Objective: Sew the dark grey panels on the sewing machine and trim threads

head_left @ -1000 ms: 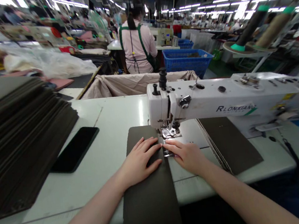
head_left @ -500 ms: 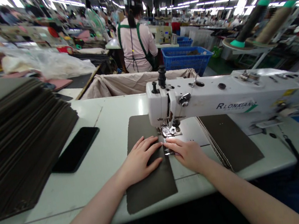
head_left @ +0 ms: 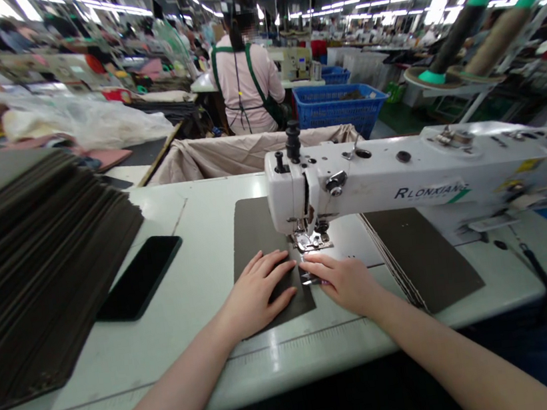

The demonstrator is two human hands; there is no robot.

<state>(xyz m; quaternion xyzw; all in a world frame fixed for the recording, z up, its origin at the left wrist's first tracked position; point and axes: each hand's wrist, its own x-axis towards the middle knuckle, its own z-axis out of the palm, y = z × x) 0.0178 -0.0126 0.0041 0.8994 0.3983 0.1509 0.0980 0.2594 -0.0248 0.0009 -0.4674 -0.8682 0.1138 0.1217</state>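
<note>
Sewing workshop: sewing machine (head_left: 365, 179), thread cones (head_left: 456, 38), seemingly more machines (head_left: 289, 63) behind.

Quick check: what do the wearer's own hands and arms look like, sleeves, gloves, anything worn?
Left hand and right hand: ungloved, no rings visible. Left forearm and right forearm: no sleeves, watch or bracelet in view. Nail detail too small to tell.

The sheet (head_left: 252, 229) looks smooth and matt, the tabletop (head_left: 207, 203) glossy.

I've got a lane on the tabletop (head_left: 200, 261) between phone (head_left: 141, 278) and left hand (head_left: 262, 290); sewing machine (head_left: 366, 183) blocks me right, dark stack (head_left: 52, 281) left.
</note>
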